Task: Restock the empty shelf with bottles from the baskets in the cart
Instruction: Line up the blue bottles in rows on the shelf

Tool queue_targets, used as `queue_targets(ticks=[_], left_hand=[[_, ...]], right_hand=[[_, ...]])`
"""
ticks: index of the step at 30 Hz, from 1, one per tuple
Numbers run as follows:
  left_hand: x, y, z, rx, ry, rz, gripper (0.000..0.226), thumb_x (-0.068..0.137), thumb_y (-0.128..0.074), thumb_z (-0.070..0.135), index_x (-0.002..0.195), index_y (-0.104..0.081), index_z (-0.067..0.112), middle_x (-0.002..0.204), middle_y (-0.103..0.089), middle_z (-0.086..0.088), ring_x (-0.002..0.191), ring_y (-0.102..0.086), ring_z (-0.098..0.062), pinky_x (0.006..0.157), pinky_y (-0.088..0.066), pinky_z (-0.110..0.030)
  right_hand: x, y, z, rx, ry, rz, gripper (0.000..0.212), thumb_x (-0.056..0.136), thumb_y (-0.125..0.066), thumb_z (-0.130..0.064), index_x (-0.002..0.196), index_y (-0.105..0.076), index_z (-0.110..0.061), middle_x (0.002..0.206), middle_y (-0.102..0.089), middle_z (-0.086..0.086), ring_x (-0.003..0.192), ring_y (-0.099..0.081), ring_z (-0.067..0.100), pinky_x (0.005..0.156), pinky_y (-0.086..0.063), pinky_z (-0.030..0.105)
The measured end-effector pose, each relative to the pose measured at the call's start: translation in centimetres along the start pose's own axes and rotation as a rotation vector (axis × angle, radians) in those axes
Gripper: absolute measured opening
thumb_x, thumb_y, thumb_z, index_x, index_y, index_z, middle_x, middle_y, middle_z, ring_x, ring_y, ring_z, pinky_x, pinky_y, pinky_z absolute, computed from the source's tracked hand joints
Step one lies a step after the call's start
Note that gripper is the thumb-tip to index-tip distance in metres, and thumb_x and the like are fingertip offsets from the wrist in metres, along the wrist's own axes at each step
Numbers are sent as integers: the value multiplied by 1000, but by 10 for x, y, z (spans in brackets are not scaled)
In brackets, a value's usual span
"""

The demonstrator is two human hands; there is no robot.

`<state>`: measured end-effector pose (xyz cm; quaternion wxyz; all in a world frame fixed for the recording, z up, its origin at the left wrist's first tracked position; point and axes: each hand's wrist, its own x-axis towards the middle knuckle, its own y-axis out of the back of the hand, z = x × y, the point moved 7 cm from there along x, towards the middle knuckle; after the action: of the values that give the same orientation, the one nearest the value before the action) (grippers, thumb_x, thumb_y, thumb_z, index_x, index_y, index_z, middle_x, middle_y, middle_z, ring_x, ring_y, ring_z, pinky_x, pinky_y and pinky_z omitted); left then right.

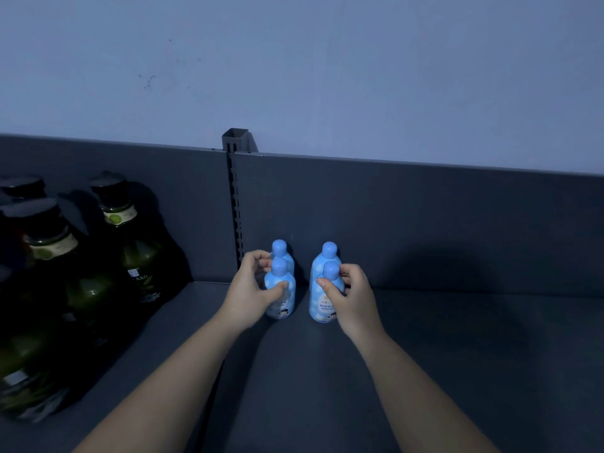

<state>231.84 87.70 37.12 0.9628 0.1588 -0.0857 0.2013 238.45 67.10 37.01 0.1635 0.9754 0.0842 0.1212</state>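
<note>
Shelf (457, 354) of dark grey metal, bearing four small light-blue plastic bottles with rounded blue caps, upright in two rows of two close to the grey back panel (425, 223). Front-left bottle (288, 300) gripped by the left hand (253, 284), thumb across its belly, fingers curled round its far side, just ahead of the back-left bottle (279, 248). Front-right bottle (322, 307) clasped by the right hand (348, 295), thumb on its shoulder, fingers wrapped behind its neck, in front of the back-right bottle (328, 251). Both front bottles resting on the shelf. Far left, large dark green bottles with black caps (137, 243), well apart from the blue ones. Behind, slotted grey upright post (236, 204).
</note>
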Motion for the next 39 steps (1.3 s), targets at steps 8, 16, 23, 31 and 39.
queue_targets(ticks=[8, 16, 23, 31, 39], left_hand=[[-5, 4, 7, 87, 39, 16, 50, 76, -80, 19, 116, -50, 27, 118, -60, 14, 112, -55, 2, 99, -46, -27], [-42, 41, 30, 495, -11, 51, 61, 85, -71, 28, 138, -44, 16, 133, -50, 5, 124, -47, -11, 102, -33, -22], [-116, 68, 47, 880, -17, 83, 66, 89, -61, 39, 149, -33, 32, 158, -26, 10, 143, -29, -15, 115, -27, -30], [-239, 130, 28, 1196, 345, 297, 72, 93, -47, 54, 154, -15, 33, 164, -10, 6, 150, -12, -23, 121, -15, -46], [-368, 216, 12, 1216, 595, 458, 76, 90, -52, 49, 155, -17, 32, 163, -15, 3, 149, -15, -27, 119, -17, -46]], right_hand=[[3, 6, -8, -30, -38, -141, 24, 83, -75, -37, 98, -57, -30, 107, -63, -6, 99, -61, 7, 86, -50, 27], [-2, 29, -49, -318, 153, -61, 43, 87, -68, -37, 123, -52, -22, 126, -50, -4, 118, -47, 18, 103, -39, 37], [-59, -8, -89, -583, 504, -208, 36, 88, -63, -34, 123, -55, -25, 130, -51, -11, 120, -46, 19, 97, -33, 37], [-153, -116, -104, -807, 669, -744, 77, 95, -42, -57, 156, -8, -24, 164, -4, -7, 151, 0, 19, 122, -1, 51], [-253, -202, -136, -788, 816, -999, 84, 96, -39, -61, 157, 4, -24, 165, 3, -7, 151, 3, 21, 122, 2, 51]])
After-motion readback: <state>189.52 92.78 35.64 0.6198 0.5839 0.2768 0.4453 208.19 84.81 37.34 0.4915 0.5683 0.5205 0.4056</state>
